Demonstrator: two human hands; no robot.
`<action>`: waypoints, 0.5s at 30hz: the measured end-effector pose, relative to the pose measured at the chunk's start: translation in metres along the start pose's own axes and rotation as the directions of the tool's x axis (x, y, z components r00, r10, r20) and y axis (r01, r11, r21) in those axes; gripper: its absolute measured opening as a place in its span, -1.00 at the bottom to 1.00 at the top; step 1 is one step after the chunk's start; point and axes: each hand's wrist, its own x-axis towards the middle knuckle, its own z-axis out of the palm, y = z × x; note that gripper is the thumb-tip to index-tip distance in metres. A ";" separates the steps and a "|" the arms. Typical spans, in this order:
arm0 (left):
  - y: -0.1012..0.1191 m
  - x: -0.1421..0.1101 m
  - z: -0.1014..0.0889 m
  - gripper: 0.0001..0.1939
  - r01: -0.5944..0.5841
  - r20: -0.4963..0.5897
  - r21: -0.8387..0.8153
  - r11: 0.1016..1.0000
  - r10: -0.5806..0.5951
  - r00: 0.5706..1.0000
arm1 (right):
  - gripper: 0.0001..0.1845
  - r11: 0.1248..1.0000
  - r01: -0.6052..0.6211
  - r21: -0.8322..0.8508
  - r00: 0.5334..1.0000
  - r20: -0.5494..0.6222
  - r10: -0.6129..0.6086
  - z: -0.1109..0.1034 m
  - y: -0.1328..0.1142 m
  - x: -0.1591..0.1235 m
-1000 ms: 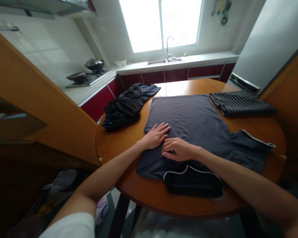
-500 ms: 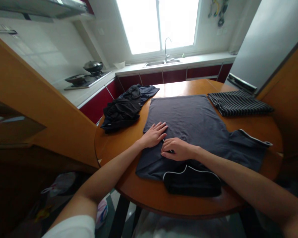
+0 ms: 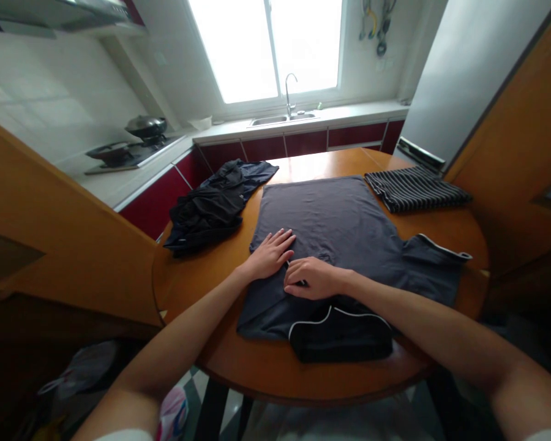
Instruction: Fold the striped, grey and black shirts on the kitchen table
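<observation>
A dark grey shirt [image 3: 330, 214] lies spread on the round wooden table, its black collar [image 3: 342, 340] with white piping towards me. My left hand [image 3: 270, 254] rests flat on the shirt's left part, fingers stretched out. Just right of it, my right hand [image 3: 313, 278] is curled, its fingers closed on the white-edged sleeve hem, which shows between the two hands. One sleeve [image 3: 434, 251] with a white edge sticks out to the right. The other sleeve is folded in over the shirt, partly covered by my hands.
A heap of dark clothes [image 3: 215, 205] lies on the table's [image 3: 321, 383] left side. A folded striped garment [image 3: 416, 188] is at the back right, near the fridge [image 3: 468, 73]. Behind stand a counter with a sink [image 3: 270, 120] and a stove with pans [image 3: 146, 127].
The whole view has shifted, so things appear further left. Both hands keep nearly the same place on the shirt.
</observation>
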 end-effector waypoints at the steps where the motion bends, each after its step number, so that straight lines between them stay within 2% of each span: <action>1: 0.000 0.000 0.000 -0.41 -0.002 0.001 0.003 1.000 0.002 1.000 | -0.76 1.000 0.000 -0.008 1.000 0.000 0.000 0.000 0.000 0.000; 15: -0.009 0.005 0.005 -0.38 0.000 -0.010 0.054 0.999 0.001 1.000 | -0.72 0.995 -0.013 -0.095 0.999 0.046 0.017 -0.006 0.000 0.004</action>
